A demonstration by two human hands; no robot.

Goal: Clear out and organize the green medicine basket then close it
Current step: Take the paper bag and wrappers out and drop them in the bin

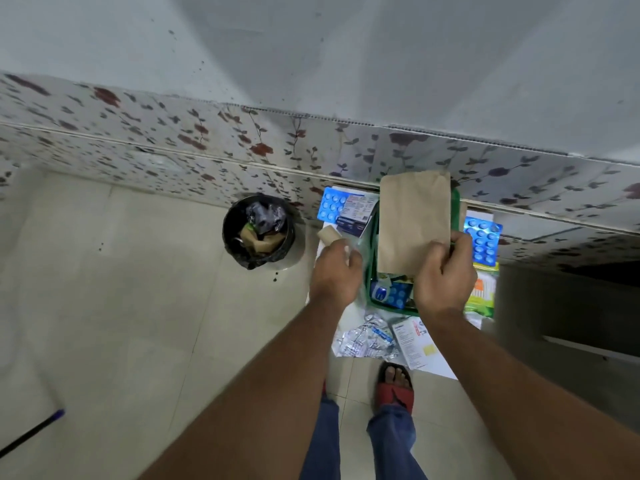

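The green medicine basket (372, 268) stands on the floor by the tiled wall, with blue pill strips and small packs inside. My right hand (445, 275) holds a brown paper envelope (414, 220) upright over the basket, hiding most of it. My left hand (336, 271), left of the basket, is closed around a small beige piece (327, 234) and what looks like clear wrapping. Blue blister strips lie on the left (331, 204) and on the right (483, 240) of the basket. Crumpled silver foil strips (365, 339) and a leaflet (412, 341) lie in front.
A black round bin (258, 230) holding brown scraps and dark plastic stands left of the basket. A green and orange pack (483, 292) lies at the right. My foot in a red sandal (394, 386) is just before the papers. A dark pen (33, 433) lies far left.
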